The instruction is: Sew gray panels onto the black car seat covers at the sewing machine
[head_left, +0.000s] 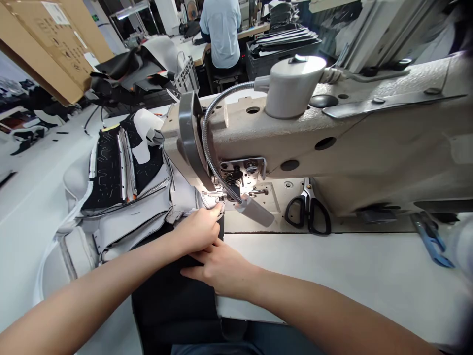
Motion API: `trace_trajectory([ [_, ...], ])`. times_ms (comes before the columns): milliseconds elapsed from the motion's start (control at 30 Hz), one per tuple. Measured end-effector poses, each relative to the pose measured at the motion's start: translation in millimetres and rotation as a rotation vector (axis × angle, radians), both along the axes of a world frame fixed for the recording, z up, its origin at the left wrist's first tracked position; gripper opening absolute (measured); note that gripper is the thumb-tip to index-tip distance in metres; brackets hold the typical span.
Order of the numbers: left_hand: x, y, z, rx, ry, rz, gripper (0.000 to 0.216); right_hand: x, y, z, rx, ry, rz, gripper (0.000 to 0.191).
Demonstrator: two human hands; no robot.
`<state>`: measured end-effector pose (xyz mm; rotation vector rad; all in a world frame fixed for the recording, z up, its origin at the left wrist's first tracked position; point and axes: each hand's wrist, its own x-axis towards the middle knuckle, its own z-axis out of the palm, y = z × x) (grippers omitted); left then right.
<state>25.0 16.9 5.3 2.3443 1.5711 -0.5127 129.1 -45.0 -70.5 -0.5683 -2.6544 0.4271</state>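
My left hand point(197, 229) is closed on the edge of the black fabric point(173, 305), close to the lit needle area of the sewing machine point(236, 143), its index finger stretched toward the presser foot. Just below it, my right hand point(225, 268) grips the same fabric, its fingertips partly hidden by the left hand and the cloth. The fabric hangs over the table's front edge toward my lap. To the left, joined to or lying against it, spreads a bulky grey and black sewn piece point(133, 227) with seams and white stitching lines.
Black-handled scissors point(308, 209) lie on the machine bed under the arm. Blue-handled snips point(432, 241) rest at the right. A lamp point(254, 209) on a flexible metal neck hangs beside the needle. Cardboard boxes point(55, 44) stand back left; a seated person point(221, 32) is beyond.
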Motion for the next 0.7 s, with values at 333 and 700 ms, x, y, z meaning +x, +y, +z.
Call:
trace_trajectory([
  [333, 0.3, -15.9, -17.4, 0.115, 0.038, -0.014, 0.061, 42.2, 13.0, 13.8, 0.104, 0.051, 0.107, 0.035],
  [700, -4.9, -18.4, -28.6, 0.200, 0.025, -0.078, 0.064, 69.2, 55.5, -13.7, 0.006, 0.202, -0.669, 0.033],
])
